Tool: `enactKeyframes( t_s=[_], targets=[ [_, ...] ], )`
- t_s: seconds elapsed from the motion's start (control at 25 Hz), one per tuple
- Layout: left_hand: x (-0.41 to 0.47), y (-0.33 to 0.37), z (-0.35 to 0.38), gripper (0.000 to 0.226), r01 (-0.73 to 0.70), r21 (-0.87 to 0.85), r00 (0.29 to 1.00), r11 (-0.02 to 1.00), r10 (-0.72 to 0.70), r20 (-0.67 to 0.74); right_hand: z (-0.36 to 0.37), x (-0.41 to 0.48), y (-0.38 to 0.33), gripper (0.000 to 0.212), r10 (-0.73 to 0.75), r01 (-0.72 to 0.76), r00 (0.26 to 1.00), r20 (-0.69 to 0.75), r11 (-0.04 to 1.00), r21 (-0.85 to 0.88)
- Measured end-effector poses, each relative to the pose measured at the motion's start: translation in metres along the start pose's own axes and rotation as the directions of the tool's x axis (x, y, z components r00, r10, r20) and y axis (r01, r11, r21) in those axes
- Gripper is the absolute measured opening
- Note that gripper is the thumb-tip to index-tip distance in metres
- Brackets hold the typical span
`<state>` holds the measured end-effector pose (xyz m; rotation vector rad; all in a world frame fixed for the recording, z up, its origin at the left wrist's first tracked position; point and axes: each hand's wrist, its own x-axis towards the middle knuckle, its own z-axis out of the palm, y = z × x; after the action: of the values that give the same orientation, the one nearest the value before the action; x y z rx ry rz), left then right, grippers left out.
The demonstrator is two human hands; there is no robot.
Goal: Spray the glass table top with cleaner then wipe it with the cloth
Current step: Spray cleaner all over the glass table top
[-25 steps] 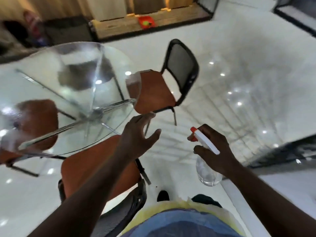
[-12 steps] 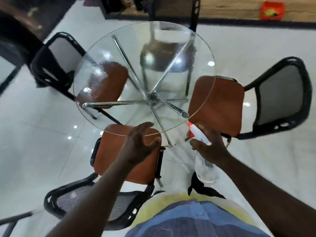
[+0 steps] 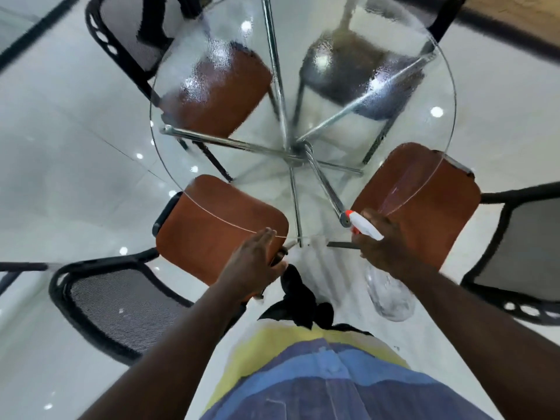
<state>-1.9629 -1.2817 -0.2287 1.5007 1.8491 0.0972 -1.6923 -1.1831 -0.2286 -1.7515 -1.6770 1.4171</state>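
**Table top** (image 3: 242, 177): round clear glass on chrome legs. The far half is beaded with droplets (image 3: 363, 71); the near half looks dry.

**Bottle** (image 3: 391, 295): clear, with a white-and-orange trigger head, at the near right edge and aimed inward.

**Right hand** (image 3: 383, 244): fingers curled round the bottle neck.

**Left hand** (image 3: 254, 265): fingers straight and together, holding nothing, at the near edge. Whether it touches the glass cannot be told.

**Cloth**: not identifiable in view.

**Step**: spraying, judged partly done.

**Next**: likely squeeze the trigger over the dry near half, then find the cloth and wipe.
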Motion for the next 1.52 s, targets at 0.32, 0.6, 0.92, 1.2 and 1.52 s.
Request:
enactKeyframes(
  t_s=[0.32, 0.6, 0.92, 1.2, 1.52],
  targets=[
    [0.029, -0.020, 0.024, 0.086, 0.072, 0.051, 0.993, 0.996, -0.077, 0.090, -0.022, 0.039, -0.007, 0.017, -0.240, 0.306, 0.944, 0.227, 0.894, -0.328],
    [0.033, -0.014, 0.024, 0.093, 0.108, 0.210, 0.982, 0.972, -0.138, 0.132, 0.005, 0.069, -0.029, 0.012, -0.245, 0.430, 0.858, 0.451, 0.823, -0.371],
    [0.045, 0.007, 0.023, 0.090, 0.206, 0.278, 0.958, 0.938, -0.251, 0.140, -0.021, 0.082, 0.013, 0.025, -0.189, 0.384, 0.859, 0.476, 0.852, -0.356],
    [0.075, 0.039, 0.021, 0.092, 0.190, 0.194, 0.968, 0.962, -0.217, 0.128, -0.087, 0.106, 0.048, 0.014, -0.124, 0.184, 0.975, 0.187, 0.917, -0.354],
    [0.095, 0.056, 0.018, 0.088, 0.260, 0.125, 0.962, 0.957, -0.269, 0.056, -0.109, 0.143, 0.009, 0.014, -0.184, 0.188, 0.982, 0.039, 0.952, -0.240]
  ],
)
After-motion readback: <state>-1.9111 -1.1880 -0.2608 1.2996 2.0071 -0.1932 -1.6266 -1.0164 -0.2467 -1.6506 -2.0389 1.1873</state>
